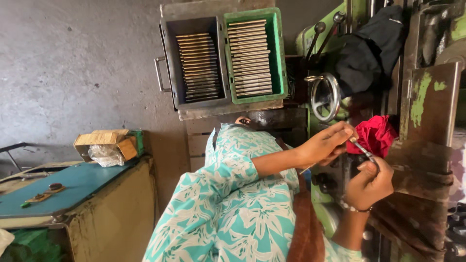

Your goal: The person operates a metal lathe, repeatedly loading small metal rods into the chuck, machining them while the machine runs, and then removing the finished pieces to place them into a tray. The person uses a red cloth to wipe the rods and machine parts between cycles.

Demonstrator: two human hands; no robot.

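Metal rod [363,149], thin, slants between both hands, in front of red cloth [376,134]. One hand [324,144] pinches upper end; other hand [369,184] pinches lower end. Cannot tell left from right. Both grips closed on rod, near green machine [422,104].

The person wears a turquoise garment [228,204] with white leaf print and a beaded bracelet [350,207].

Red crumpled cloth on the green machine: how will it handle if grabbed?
The red crumpled cloth looks floppy: bunched in soft folds, it should drape from any grip. Probably light, being fabric. It may snag on the rusty metal plate beside it. Left hand and right hand pinch a thin metal rod nearby.
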